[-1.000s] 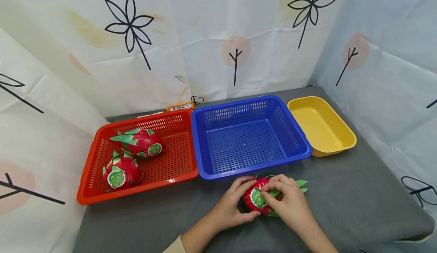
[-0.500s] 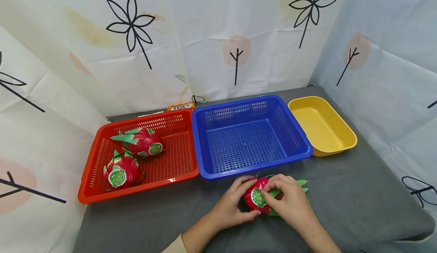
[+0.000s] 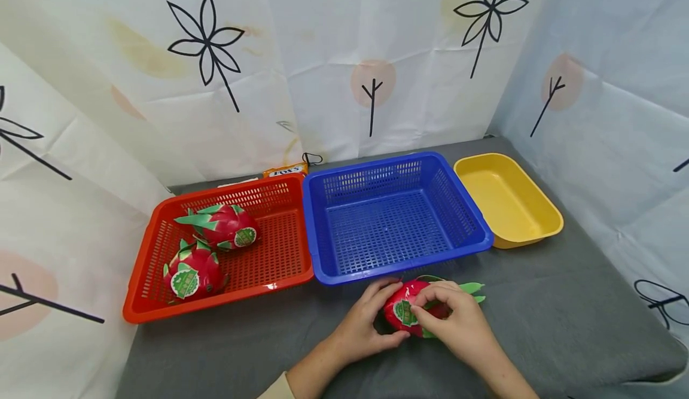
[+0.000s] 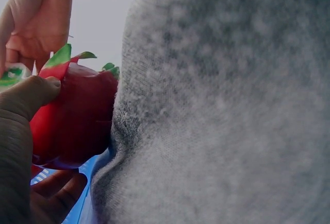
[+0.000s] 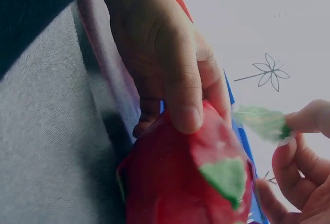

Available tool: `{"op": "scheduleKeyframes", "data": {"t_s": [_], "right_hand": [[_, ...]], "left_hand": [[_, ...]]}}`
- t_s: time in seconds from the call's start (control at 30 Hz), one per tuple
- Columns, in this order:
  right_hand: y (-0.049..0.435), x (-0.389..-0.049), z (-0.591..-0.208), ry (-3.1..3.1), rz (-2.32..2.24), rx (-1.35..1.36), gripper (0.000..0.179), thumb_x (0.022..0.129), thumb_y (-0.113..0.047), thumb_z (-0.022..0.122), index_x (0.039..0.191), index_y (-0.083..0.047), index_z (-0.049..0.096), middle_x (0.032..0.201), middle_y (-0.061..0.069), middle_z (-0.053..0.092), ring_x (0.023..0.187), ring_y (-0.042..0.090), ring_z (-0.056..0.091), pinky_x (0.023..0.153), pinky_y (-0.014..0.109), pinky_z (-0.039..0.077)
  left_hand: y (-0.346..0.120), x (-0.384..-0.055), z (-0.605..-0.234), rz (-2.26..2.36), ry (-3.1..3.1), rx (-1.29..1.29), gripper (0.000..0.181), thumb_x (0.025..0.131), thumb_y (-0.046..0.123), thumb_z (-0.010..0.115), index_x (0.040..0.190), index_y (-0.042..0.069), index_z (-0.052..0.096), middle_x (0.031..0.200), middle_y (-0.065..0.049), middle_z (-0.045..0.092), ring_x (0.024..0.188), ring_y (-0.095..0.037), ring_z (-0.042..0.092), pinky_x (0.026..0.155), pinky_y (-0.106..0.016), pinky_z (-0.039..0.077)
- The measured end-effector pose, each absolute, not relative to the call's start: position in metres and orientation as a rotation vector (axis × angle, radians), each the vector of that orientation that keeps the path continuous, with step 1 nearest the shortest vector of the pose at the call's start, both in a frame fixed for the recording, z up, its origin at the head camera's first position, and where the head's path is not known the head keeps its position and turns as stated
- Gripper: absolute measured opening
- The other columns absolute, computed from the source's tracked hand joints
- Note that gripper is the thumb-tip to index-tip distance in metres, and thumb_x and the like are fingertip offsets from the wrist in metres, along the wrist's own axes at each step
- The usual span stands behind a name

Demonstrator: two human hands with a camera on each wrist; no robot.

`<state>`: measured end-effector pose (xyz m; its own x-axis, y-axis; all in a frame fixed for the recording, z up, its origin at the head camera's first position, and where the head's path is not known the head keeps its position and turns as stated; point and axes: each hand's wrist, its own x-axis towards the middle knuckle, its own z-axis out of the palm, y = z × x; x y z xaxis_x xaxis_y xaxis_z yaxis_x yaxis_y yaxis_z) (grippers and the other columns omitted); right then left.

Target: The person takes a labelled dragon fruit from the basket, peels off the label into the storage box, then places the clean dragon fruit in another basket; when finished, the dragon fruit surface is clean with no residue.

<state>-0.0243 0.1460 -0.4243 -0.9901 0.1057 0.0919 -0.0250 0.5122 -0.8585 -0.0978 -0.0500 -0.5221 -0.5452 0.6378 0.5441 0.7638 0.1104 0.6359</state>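
Note:
A red dragon fruit with green leaf tips lies on the grey cloth in front of the blue basket. My left hand grips its left end, thumb on the near side and fingers on the far side. Between thumb and forefinger, my right hand pinches the edge of a round green-and-white sticker. In the right wrist view the sticker stands lifted off the fruit's skin; whether an edge still clings is hidden. The left wrist view shows the left thumb pressed on the fruit.
A red basket at the left holds two dragon fruits bearing similar stickers. Beside it stands a blue basket, then a yellow tray. An orange packet lies behind the red basket. Patterned curtains enclose the table.
My right thumb and fingers have shifted slightly with the sticker, which now looks tilted and partly raised. The left hand keeps its hold on the dragon fruit almost unmoved.

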Motion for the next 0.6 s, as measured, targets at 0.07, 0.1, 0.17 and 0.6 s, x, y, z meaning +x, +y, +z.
{"op": "scheduleKeyframes", "data": {"t_s": [0.07, 0.1, 0.17, 0.6], "right_hand": [[0.147, -0.023, -0.422, -2.577, 1.559, -0.103, 0.013, 0.085, -0.011, 0.084, 0.083, -0.017, 0.073, 0.089, -0.006, 0.066, 0.085, 0.019, 0.058, 0.063, 0.028, 0.05], [0.147, -0.023, -0.42, -2.545, 1.607, -0.12, 0.012, 0.086, -0.011, 0.084, 0.084, -0.014, 0.073, 0.087, -0.004, 0.066, 0.079, 0.019, 0.058, 0.06, 0.028, 0.049], [0.149, -0.023, -0.415, -2.483, 1.696, -0.143, 0.011, 0.086, -0.009, 0.083, 0.086, -0.009, 0.072, 0.082, 0.001, 0.065, 0.071, 0.021, 0.057, 0.056, 0.027, 0.048], [0.176, -0.029, -0.383, -2.268, 2.062, -0.158, 0.014, 0.094, -0.004, 0.073, 0.099, 0.009, 0.07, 0.087, 0.01, 0.072, 0.078, 0.019, 0.064, 0.066, 0.029, 0.057]], "left_hand": [[-0.05, -0.098, -0.522, -1.432, -2.236, -1.423, 0.086, 0.077, 0.016, 0.092, 0.149, 0.004, 0.047, 0.146, -0.013, 0.048, 0.132, -0.023, 0.053, 0.106, -0.033, 0.047], [-0.05, -0.098, -0.522, -1.437, -2.235, -1.423, 0.086, 0.077, 0.016, 0.092, 0.149, 0.005, 0.047, 0.146, -0.013, 0.048, 0.131, -0.023, 0.053, 0.106, -0.033, 0.047], [-0.05, -0.098, -0.522, -1.444, -2.23, -1.424, 0.085, 0.077, 0.016, 0.091, 0.148, 0.004, 0.048, 0.145, -0.013, 0.048, 0.131, -0.023, 0.054, 0.105, -0.032, 0.048], [-0.05, -0.098, -0.523, -1.446, -2.223, -1.44, 0.086, 0.076, 0.018, 0.092, 0.149, 0.007, 0.047, 0.146, -0.012, 0.048, 0.132, -0.023, 0.053, 0.107, -0.034, 0.047]]}}
